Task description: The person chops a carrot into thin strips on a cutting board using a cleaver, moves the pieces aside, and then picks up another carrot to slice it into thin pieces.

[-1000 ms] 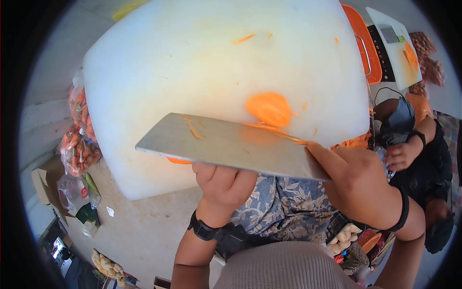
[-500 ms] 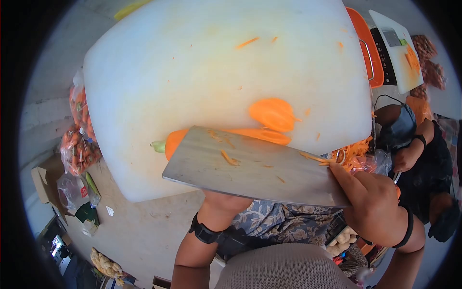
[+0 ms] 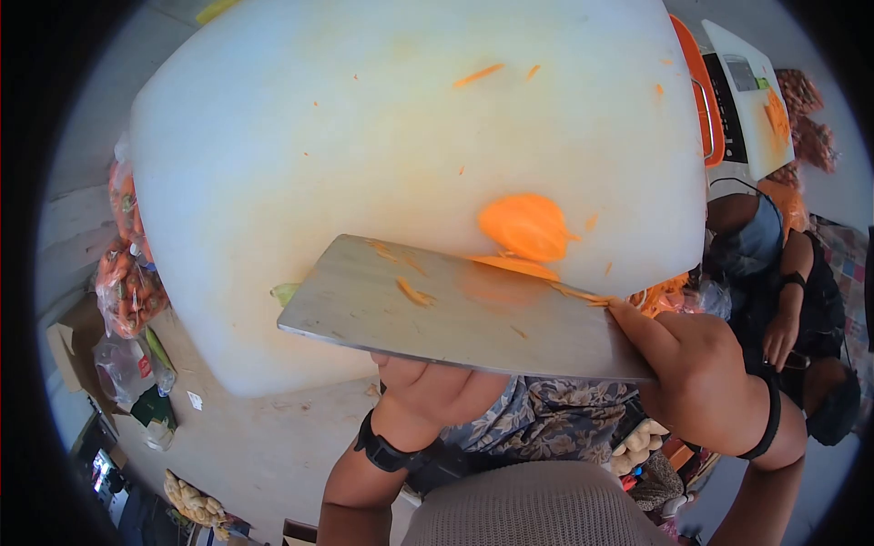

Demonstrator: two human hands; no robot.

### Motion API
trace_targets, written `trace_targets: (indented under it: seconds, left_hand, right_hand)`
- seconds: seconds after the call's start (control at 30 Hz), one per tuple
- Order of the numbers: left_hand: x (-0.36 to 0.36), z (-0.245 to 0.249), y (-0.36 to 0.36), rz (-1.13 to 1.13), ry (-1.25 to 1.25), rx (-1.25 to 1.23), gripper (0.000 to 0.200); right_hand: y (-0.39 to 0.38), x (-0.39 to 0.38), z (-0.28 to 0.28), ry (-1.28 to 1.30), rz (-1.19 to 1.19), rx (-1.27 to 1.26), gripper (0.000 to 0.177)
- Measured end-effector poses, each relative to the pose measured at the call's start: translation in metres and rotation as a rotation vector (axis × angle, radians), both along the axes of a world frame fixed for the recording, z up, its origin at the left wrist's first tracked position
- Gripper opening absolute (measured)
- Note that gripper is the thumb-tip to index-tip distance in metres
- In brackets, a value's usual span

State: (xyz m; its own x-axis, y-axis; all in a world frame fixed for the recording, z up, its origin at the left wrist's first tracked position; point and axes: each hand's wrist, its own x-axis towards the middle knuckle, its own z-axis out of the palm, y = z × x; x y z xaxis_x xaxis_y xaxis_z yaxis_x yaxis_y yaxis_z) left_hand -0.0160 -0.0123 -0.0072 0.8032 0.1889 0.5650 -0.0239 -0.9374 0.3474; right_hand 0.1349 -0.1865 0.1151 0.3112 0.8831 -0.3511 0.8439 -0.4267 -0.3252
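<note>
My right hand (image 3: 687, 364) is wrapped round the handle end of a broad cleaver (image 3: 455, 314), whose blade lies slanted over a carrot and hides most of it. Only the carrot's green stem end (image 3: 284, 293) and an orange edge (image 3: 514, 266) show past the blade. Below the blade, my left hand (image 3: 442, 387) is partly covered, its fingertips hidden, so what they hold cannot be made out. A flat carrot slice (image 3: 524, 226) lies on the white cutting board (image 3: 382, 136), just above the blade. Carrot shreds stick to the steel.
Bags of carrots (image 3: 132, 287) stand at the left, beside a cardboard box (image 3: 75, 350). An orange tub (image 3: 696, 82) and another white board (image 3: 760, 118) with shredded carrot are at the upper right. A co-worker's hand (image 3: 783, 337) shows at the right.
The cleaver has shifted left and now covers more of the carrot. More of my left hand shows below the blade. The co-worker's hand has moved down.
</note>
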Motion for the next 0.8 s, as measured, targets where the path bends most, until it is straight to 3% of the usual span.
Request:
trace_targets:
  seconds: [0.23,0.33,0.47,0.53,0.67,0.73,0.8]
  left_hand:
    - [0.007,0.010,0.003,-0.008,0.030,-0.031,0.012]
    - [0.005,0.012,0.002,-0.055,0.049,-0.034,0.023]
    - [0.012,0.010,0.004,0.015,0.002,-0.011,0.013]
    - [0.012,0.007,0.004,0.011,-0.008,-0.015,0.014]
    - [0.011,0.006,0.002,0.023,-0.039,-0.017,0.018]
    - [0.007,0.006,0.001,0.041,-0.021,-0.009,0.019]
    - [-0.004,0.000,0.003,-0.049,0.024,-0.176,0.021]
  right_hand:
    - [0.015,0.010,-0.022,0.009,0.031,0.011,0.054]
    - [0.019,0.011,-0.024,0.012,0.037,0.029,0.055]
    - [0.019,0.007,-0.026,-0.011,0.010,0.066,0.055]
    - [0.017,0.006,-0.023,0.034,-0.013,-0.008,0.073]
    - [0.013,0.001,-0.016,0.020,-0.018,0.011,0.073]
    - [0.009,-0.001,-0.010,-0.041,0.019,0.127,0.056]
    - [0.003,-0.004,-0.002,-0.025,0.012,0.138,0.057]
